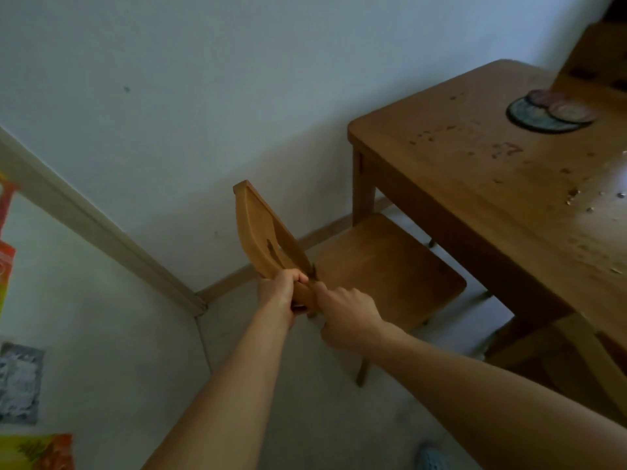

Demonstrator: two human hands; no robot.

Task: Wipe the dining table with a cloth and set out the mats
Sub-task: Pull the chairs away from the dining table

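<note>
Left hand (pixel 281 287), right hand (pixel 347 317) side by side, both curled round near end of chair (pixel 383 266) back. Seat just beyond grip, next to table (pixel 458 171). Crumbs (pixel 573 193) on tabletop, right of grip. Round mats (pixel 549 113) overlapping on table, far beyond, right.

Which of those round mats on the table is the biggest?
The dark-rimmed bluish mat; the two pinkish mats overlapping its far side are clearly smaller.
</note>
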